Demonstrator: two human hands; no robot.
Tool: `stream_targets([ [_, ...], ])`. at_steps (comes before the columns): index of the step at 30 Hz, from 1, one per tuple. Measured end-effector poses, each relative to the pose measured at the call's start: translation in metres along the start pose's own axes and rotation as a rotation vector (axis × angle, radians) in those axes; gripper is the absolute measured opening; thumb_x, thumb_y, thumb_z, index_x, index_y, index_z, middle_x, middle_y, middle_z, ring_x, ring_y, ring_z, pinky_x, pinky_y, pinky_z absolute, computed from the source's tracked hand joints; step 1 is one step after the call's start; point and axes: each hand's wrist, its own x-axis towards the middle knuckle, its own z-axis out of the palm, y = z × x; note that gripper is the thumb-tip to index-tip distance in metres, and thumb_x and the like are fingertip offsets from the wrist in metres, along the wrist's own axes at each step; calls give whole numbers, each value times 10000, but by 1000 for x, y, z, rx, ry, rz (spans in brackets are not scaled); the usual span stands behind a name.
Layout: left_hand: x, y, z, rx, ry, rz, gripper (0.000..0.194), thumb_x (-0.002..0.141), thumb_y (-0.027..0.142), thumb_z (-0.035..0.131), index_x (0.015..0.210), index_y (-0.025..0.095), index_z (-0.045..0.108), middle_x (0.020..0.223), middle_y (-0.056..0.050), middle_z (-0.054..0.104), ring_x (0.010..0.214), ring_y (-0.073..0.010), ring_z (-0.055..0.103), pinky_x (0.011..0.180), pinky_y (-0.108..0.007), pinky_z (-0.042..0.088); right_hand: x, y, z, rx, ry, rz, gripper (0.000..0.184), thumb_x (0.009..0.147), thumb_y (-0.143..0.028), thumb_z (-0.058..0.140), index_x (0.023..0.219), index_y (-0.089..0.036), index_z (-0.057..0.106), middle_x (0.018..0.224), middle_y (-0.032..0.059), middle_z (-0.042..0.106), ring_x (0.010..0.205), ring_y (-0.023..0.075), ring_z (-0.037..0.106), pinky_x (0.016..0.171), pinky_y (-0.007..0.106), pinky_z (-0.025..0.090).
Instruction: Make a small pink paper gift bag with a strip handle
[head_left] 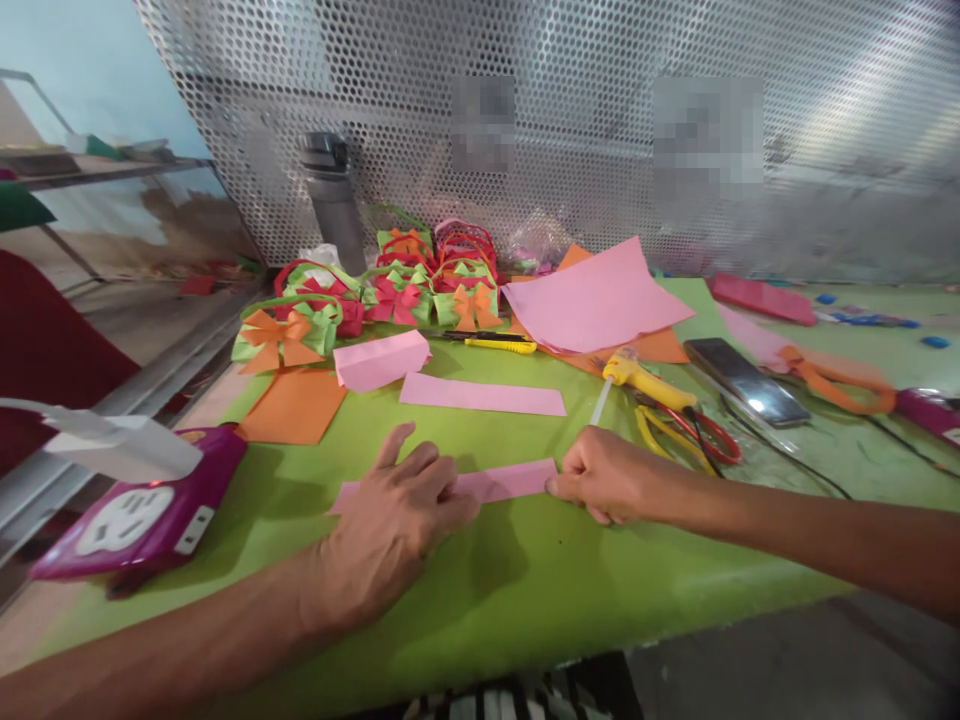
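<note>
A narrow pink strip of felt-like sheet point(510, 482) lies across the green tabletop in front of me. Over its left part rests my left hand point(401, 515), palm down, fingers apart and partly bent, hiding some of the strip. At the strip's right end, my right hand point(611, 478) is closed, with thumb and fingertips pinching the edge. Just beyond lies a second, wider pink strip point(484, 395). A folded pink piece point(382, 360) sits to its left. Close behind my right hand is a yellow glue gun point(649, 382) with a glue stick point(600, 402) by it.
Small bags with bows point(397, 295) stand in a group at the back, near a grey bottle point(334, 205). A yellow cutter point(499, 345), pink sheets point(600, 295), scissors point(675, 435) and a phone point(746, 380) lie farther back. A purple power strip point(142, 510) is at left.
</note>
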Motion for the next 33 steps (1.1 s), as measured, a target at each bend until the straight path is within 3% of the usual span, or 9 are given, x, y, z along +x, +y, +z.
stream_targets([
  [9, 0, -1, 1, 26, 21, -4, 277, 873, 123, 429, 743, 255, 635, 629, 42, 419, 624, -112, 367, 926, -455, 280, -16, 29, -10, -87, 101, 67, 322, 749, -334, 453, 467, -180, 439, 390, -9, 498, 337, 77, 420, 382, 194, 306],
  [13, 5, 2, 3, 57, 55, 21, 281, 856, 99, 438, 695, 237, 624, 614, 34, 417, 613, -120, 357, 922, -456, 283, -27, 8, -9, -160, 262, -164, 234, 730, -242, 476, 507, -169, 475, 446, -46, 450, 433, 71, 400, 422, 192, 251],
  [17, 15, 12, 8, 90, 61, 51, 250, 856, 152, 474, 658, 224, 607, 601, 29, 443, 618, -132, 364, 903, -433, 304, -24, -20, 0, 4, 205, -336, 155, 725, -164, 455, 618, -167, 567, 485, -60, 467, 445, 63, 390, 424, 182, 254],
  [21, 23, 21, 5, 95, 44, 42, 237, 847, 144, 499, 644, 202, 607, 582, 26, 466, 597, -126, 385, 884, -430, 314, -3, -27, 11, 76, 135, -402, 109, 680, -138, 483, 626, -158, 575, 483, -52, 509, 449, 69, 431, 434, 180, 274],
  [23, 22, 20, -3, 39, -9, -1, 175, 849, 165, 509, 781, 241, 652, 627, 19, 520, 623, -136, 435, 847, -422, 328, 6, -24, 14, 98, 80, -384, 95, 671, -148, 496, 650, -157, 588, 473, -46, 525, 445, 80, 467, 429, 182, 289],
  [26, 12, 11, -20, -112, -91, -169, 174, 831, 177, 539, 940, 255, 650, 722, 1, 594, 694, -152, 513, 748, -351, 355, 12, -20, 15, 116, 40, -362, 99, 676, -163, 495, 670, -160, 594, 474, -41, 540, 440, 88, 500, 423, 181, 312],
  [29, 0, 3, -33, -261, -119, -336, 67, 790, 184, 599, 794, 214, 659, 695, 13, 620, 683, -141, 558, 706, -309, 373, 11, -20, 15, 100, 40, -373, 89, 680, -168, 499, 657, -166, 585, 488, -42, 546, 447, 84, 509, 424, 177, 316],
  [33, -7, 3, -35, -388, -131, -483, 100, 769, 190, 628, 675, 210, 653, 637, 41, 636, 611, -112, 573, 631, -251, 397, 10, -22, 15, 64, 49, -384, 100, 701, -182, 500, 642, -164, 578, 511, -41, 540, 444, 72, 494, 426, 176, 305],
])
